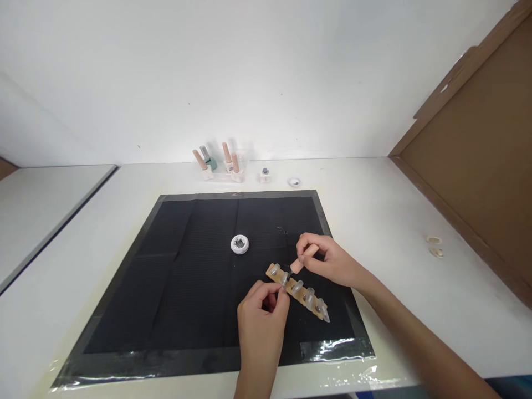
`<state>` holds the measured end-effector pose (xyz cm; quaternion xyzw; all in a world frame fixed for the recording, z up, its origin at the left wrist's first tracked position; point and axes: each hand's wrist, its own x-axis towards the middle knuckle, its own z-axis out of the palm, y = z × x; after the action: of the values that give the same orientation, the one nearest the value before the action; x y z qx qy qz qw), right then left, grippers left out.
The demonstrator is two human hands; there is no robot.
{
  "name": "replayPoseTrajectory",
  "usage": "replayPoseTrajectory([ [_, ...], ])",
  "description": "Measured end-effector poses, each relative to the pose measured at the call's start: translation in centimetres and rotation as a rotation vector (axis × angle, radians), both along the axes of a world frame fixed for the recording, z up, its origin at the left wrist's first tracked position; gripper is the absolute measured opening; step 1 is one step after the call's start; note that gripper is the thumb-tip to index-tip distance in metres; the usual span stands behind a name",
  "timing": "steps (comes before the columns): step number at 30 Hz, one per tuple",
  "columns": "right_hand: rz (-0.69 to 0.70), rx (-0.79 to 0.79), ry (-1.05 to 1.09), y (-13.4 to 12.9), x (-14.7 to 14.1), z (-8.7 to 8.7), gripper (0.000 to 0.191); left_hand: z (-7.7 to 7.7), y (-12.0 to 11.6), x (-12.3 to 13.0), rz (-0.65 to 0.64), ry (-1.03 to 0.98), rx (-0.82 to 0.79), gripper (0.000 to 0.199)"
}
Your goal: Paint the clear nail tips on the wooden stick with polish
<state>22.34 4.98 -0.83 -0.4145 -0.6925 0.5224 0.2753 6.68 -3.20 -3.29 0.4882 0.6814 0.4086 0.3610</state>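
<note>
My right hand (322, 257) is closed round the peach handle of a small polish brush (301, 264). The dark brush end touches or hovers just over a clear nail tip (285, 279), the second from the far left end of a tan display strip (294, 292). Several clear nail tips stand along this strip, which lies slanted on the black mat (199, 277). My left hand (264, 310) pinches at the near edge of that same nail tip with thumb and forefinger. Left of the strip sits an open round white jar (240, 244) with dark, shiny contents.
Polish bottles with peach and grey caps stand in a clear holder (224, 177) at the back. Beside them are a small uncapped bottle (265, 176) and a white ring-shaped lid (294, 182). Two small beige pieces (434, 246) lie at the right, near a cardboard panel (477, 166).
</note>
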Motion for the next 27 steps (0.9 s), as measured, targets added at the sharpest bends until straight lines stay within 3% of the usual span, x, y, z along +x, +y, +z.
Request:
replayPoseTrajectory([
  [6,0.012,0.086,0.131,-0.05,0.21,0.08,0.012,-0.19,-0.23,-0.03,-0.005,-0.008,-0.019,0.02],
  [10,0.067,0.074,0.082,-0.21,0.07,0.07,0.014,-0.21,-0.22,-0.05,-0.002,-0.023,-0.028,0.02],
  [27,0.066,0.051,0.026,-0.2,-0.17,0.01,0.014,-0.01,-0.17,-0.03,-0.004,-0.031,-0.028,0.018],
])
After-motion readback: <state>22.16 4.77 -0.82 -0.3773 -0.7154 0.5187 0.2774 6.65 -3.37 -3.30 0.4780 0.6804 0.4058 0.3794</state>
